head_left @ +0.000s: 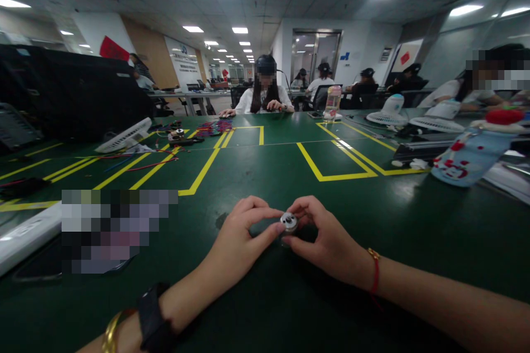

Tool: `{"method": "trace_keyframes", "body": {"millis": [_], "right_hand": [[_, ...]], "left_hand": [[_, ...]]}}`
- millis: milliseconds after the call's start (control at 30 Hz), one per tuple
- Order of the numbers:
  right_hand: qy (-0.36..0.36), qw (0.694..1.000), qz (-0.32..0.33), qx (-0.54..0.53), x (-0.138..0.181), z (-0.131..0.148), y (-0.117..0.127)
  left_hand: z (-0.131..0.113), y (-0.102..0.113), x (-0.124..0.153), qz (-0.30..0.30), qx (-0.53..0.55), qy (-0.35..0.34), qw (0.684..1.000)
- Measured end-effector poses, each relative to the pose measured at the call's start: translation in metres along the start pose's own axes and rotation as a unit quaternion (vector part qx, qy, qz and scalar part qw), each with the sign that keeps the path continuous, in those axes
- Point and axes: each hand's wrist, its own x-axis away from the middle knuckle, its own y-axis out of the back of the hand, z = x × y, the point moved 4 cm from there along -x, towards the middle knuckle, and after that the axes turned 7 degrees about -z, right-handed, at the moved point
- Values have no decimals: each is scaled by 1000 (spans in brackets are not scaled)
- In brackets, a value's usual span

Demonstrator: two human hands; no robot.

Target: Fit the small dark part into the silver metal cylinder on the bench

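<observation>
One green table [265, 168] underneath, striped with yellow tape [348, 177] and probably best used to steady both forearms. Well apart from the work, a blue bottle [466, 157] off to the right and a bunch of wires [212, 128] ahead to the left; best left alone. Left hand [238, 234] pinching the part [291, 225] from the left with thumb and index finger; right hand [331, 240] closed onto it from the right by the fingertips. Red cord [376, 278] at the right wrist, best held away from the fingers. Between both sets of fingertips, the part itself: small, round, silver, just above or on the table, impossible to tell which. For good control, light and even pressure on its rim, thumbs low. Smallest of all, the dark centre [289, 219] of the upper face, best left uncovered and in plain sight
</observation>
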Motion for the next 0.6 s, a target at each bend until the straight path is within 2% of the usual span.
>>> {"method": "trace_keyframes", "body": {"millis": [200, 400, 533, 600], "right_hand": [[8, 999, 1, 39, 2, -7, -3], [19, 999, 6, 36, 2, -2, -4], [32, 997, 16, 64, 1, 3, -3], [33, 997, 10, 75, 1, 3, -2]], "left_hand": [[-11, -4, -3, -13, 37, 28, 999], [-17, -1, -6, -35, 57, 55, 996], [-7, 10, -5, -73, 48, 82, 993], [3, 9, -2, -59, 22, 106, 992]]}}
